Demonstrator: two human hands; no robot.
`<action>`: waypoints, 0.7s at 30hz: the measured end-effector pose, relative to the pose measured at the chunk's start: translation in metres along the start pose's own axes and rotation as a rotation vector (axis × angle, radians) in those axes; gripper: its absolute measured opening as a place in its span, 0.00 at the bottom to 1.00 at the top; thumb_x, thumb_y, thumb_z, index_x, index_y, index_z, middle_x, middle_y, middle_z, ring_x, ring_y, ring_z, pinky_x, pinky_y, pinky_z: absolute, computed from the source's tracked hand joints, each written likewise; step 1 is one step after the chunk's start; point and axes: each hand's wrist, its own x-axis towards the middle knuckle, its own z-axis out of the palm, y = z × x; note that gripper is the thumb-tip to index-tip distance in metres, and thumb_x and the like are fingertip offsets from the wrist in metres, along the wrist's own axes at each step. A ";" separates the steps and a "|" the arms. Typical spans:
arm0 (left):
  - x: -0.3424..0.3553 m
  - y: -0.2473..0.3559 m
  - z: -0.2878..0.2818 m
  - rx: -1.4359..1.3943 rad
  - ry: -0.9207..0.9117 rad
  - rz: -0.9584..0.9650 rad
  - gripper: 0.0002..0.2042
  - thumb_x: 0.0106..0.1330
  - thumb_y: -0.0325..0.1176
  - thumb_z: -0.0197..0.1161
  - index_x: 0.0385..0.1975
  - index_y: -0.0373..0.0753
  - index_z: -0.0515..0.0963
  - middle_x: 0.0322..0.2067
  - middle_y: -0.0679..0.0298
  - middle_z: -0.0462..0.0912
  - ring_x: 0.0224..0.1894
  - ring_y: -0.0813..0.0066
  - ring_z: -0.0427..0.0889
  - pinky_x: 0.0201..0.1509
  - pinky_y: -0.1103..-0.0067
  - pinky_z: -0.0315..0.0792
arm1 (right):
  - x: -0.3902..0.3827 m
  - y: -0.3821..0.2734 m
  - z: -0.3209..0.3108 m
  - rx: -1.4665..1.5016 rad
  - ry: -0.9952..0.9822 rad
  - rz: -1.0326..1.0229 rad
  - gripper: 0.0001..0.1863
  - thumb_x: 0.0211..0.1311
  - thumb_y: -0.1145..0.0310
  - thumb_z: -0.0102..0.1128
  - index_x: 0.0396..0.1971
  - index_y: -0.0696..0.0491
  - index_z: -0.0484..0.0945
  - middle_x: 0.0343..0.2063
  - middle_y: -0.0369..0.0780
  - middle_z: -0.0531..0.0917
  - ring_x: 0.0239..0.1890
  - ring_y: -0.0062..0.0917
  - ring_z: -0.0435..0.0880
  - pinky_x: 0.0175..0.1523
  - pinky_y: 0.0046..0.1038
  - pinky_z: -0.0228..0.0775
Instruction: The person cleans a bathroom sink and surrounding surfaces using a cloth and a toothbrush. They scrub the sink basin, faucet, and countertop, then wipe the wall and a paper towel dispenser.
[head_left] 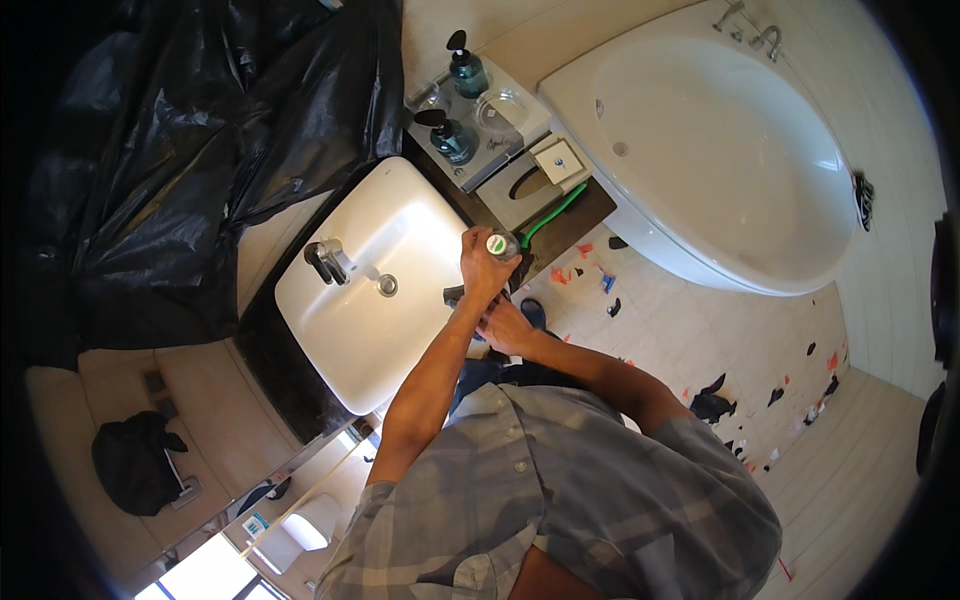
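A bathroom seen from above, as I watch through the head camera: black plastic sheeting drapes the wall on the left, and beside it a white washbasin with a chrome tap sits in a dark counter. At the basin's right edge the left hand has its fingers wrapped tight around a small bottle with a green-and-white cap, held upright just over the counter's edge. The right hand is tucked directly beneath it, fingers curled in; I cannot tell whether they grip anything, though a dark object shows just left of the two hands. Behind the hands stand two dark pump dispensers on a grey tray, then a tissue box and a green toothbrush lying on the counter. Farther right, a white corner bathtub fills the frame, and the pale floor below it is strewn with red and black scraps. By my reading the bottle is in hand with its cap on, the basin looks dry and the litter on the floor is untouched, so the work looks barely begun.
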 end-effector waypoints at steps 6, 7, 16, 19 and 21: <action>-0.004 -0.012 0.002 -0.053 0.026 0.007 0.33 0.35 0.35 0.80 0.46 0.34 0.75 0.51 0.53 0.69 0.51 0.53 0.76 0.53 0.68 0.74 | 0.002 -0.001 0.001 0.008 0.007 -0.050 0.22 0.63 0.62 0.46 0.54 0.55 0.73 0.52 0.44 0.75 0.59 0.37 0.68 0.68 0.46 0.48; -0.005 -0.011 -0.002 -0.073 0.010 0.001 0.34 0.34 0.34 0.80 0.46 0.33 0.74 0.50 0.53 0.71 0.52 0.54 0.75 0.56 0.69 0.73 | 0.003 -0.002 0.010 0.069 -0.028 -0.008 0.24 0.57 0.66 0.49 0.55 0.56 0.73 0.61 0.47 0.70 0.62 0.38 0.68 0.68 0.45 0.50; -0.019 -0.004 -0.020 -0.178 -0.036 -0.084 0.43 0.40 0.27 0.76 0.61 0.35 0.62 0.55 0.48 0.65 0.57 0.49 0.70 0.59 0.68 0.70 | 0.010 -0.010 0.032 0.729 0.157 0.185 0.23 0.66 0.60 0.49 0.60 0.51 0.69 0.59 0.46 0.71 0.63 0.40 0.67 0.67 0.43 0.53; -0.028 0.001 -0.045 -0.228 -0.032 -0.234 0.41 0.44 0.25 0.72 0.63 0.37 0.61 0.58 0.51 0.63 0.57 0.50 0.71 0.58 0.68 0.71 | 0.014 -0.011 0.037 0.573 0.082 0.112 0.26 0.68 0.57 0.45 0.63 0.50 0.63 0.61 0.42 0.69 0.63 0.36 0.67 0.67 0.40 0.55; -0.043 -0.012 -0.062 -0.338 0.084 -0.243 0.38 0.45 0.25 0.70 0.61 0.36 0.63 0.57 0.51 0.65 0.56 0.51 0.73 0.58 0.67 0.71 | 0.015 -0.016 0.059 1.016 0.154 0.217 0.27 0.67 0.58 0.45 0.63 0.51 0.62 0.60 0.42 0.69 0.63 0.36 0.66 0.67 0.40 0.55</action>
